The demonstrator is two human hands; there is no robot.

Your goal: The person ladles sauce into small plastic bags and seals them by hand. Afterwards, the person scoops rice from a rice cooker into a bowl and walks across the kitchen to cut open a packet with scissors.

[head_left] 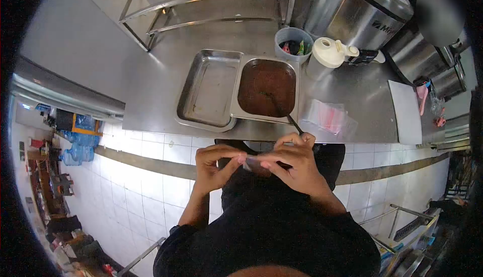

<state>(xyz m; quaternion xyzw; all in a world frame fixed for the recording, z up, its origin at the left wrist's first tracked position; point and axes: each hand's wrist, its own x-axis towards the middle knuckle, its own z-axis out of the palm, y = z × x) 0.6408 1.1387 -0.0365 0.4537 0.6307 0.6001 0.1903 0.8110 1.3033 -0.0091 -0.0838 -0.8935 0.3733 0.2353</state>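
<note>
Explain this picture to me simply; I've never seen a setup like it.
There's no machine here: a camera worn on a person's head looks forward and down at their own bare hands. The left hand and right hand pinch a small clear bag with something brown in it. On the metal counter beyond are a shallow tray, a pan of brown mixture with a dark handle sticking out, plastic bags and a cream-lidded jug.

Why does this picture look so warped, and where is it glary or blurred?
Head view: the long brown floor strip bows, probably lens distortion; head view: glare whitens the glossy white tiled floor, left; head view: a grey oval patch, upper right, is blurred.
</note>
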